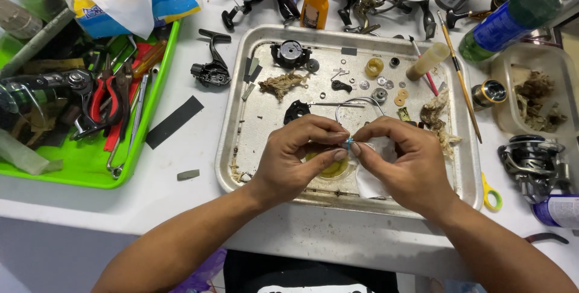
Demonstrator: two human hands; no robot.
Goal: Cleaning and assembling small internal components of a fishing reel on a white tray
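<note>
Both hands meet over the near part of a dented metal tray (232,124). My left hand (298,157) and my right hand (404,160) pinch a tiny blue part (349,142) between their fingertips. My right hand also holds a crumpled white tissue (369,181) under its palm. A yellowish round piece (333,169) lies beneath my left fingers. A thin wire bail (359,101) curves just beyond the fingertips. Small washers, rings and black reel parts lie scattered in the tray's far half.
A green tray (90,175) of pliers and tools sits at left. Fishing reels crowd the far edge, with an orange bottle (315,0) and a green bottle (500,25). A black handle (212,71) and a black strip (174,122) lie between the trays. Another reel (534,160) rests at right.
</note>
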